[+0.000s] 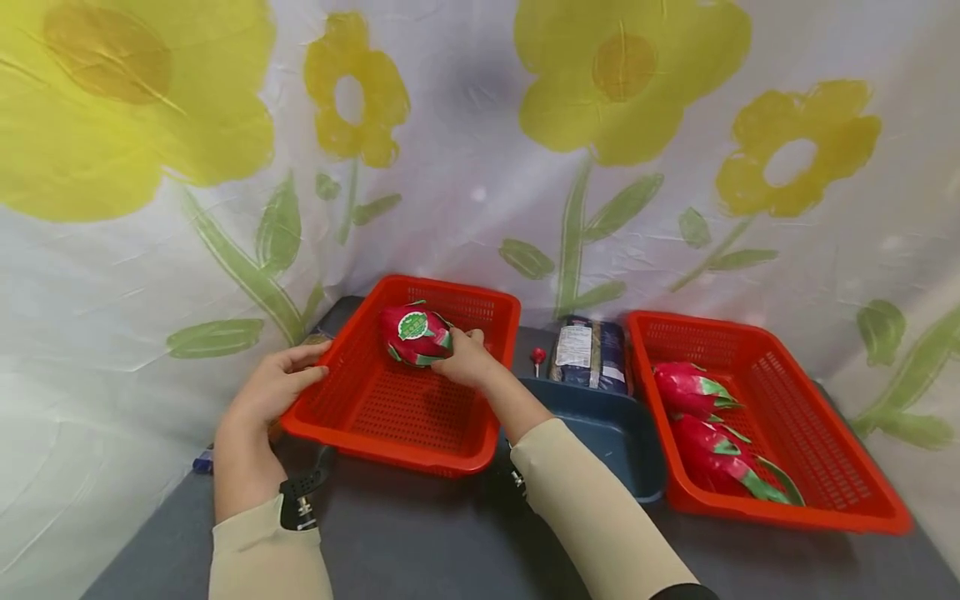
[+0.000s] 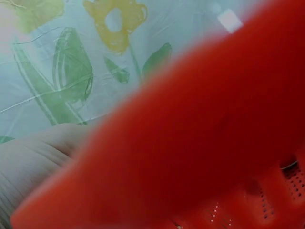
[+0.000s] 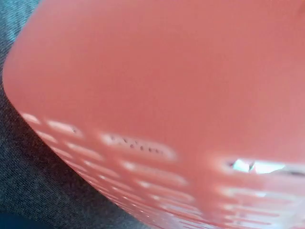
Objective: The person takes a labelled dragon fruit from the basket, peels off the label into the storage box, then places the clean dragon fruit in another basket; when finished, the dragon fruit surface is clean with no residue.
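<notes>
By the right grip (image 1: 467, 358), the green-labelled dragon fruit (image 1: 401, 332) is grasped at one end, inside the left-hand red basket (image 1: 405, 414). Whether the basket's rim is clasped by the left grip (image 1: 273, 385) cannot be told. Fruit handling seems in hand; a secure hold is called for next.

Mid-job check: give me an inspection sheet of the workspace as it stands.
Surface: flat grey tabletop.
Job's things: a labelled pink-and-green dragon fruit in the left red perforated plastic basket; two more dragon fruits in the right red perforated plastic basket.
Clutter: dark blue rectangular plastic tub between the baskets; behind it a dark blue packet with a white label and a round red lollipop; small blue item at left, partly hidden.
Hands: right hand grips the labelled fruit; left hand at the left basket's rim, grip unclear.
Cables: nothing seen.
Surroundings: white sheet with yellow flowers.
</notes>
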`<state>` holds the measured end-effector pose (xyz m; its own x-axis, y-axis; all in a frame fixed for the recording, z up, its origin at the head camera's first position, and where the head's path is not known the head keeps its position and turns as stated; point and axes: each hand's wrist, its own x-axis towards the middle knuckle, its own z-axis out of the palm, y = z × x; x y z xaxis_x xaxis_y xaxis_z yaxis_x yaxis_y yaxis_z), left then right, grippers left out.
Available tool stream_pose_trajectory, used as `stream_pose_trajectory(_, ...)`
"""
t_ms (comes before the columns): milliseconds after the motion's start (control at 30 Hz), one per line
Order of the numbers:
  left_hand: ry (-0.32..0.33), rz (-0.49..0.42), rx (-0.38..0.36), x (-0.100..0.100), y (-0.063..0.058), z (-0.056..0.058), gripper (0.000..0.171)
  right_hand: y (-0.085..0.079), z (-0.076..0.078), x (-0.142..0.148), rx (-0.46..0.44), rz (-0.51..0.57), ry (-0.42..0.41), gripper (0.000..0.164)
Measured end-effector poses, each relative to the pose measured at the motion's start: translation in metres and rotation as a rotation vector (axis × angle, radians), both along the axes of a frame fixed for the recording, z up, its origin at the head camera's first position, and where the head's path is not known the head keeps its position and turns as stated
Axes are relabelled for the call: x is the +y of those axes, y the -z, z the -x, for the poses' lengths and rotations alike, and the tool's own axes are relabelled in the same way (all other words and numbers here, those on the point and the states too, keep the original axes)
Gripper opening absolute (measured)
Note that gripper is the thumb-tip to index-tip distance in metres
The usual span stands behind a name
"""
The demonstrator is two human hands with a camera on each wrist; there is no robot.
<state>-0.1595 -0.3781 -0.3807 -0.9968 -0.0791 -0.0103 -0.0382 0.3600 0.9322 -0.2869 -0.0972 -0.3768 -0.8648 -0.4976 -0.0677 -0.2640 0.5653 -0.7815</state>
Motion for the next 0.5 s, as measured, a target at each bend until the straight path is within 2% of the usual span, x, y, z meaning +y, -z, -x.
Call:
stream_pose_trajectory(133, -0.008, -0.034, -0.012, 0.0003, 0.0012, -0.0009, 0.056, 0.0004, -0.0003, -0.0016, -0.023, -0.014, -0.009, 0.073)
stream_pose_trajectory(233, -0.014, 0.005, 0.015, -0.0004, 0.0007, -0.0007, 0.054, -0.0006, 0.001, -0.0029, -0.014, -0.02, -0.009, 0.071)
stream_pose_trajectory(333, -0.019, 0.001, 0.016, -0.0004, 0.0002, 0.0, 0.054, -0.0004, 0.0026, -0.0033, -0.007, -0.04, -0.011, 0.07)
stream_pose_trajectory(500, -0.019, -0.055, -0.006, 0.0016, 0.0007, -0.0006, 0.055, 0.0007, 0.0023, -0.002, -0.014, -0.09, 0.0, 0.064)
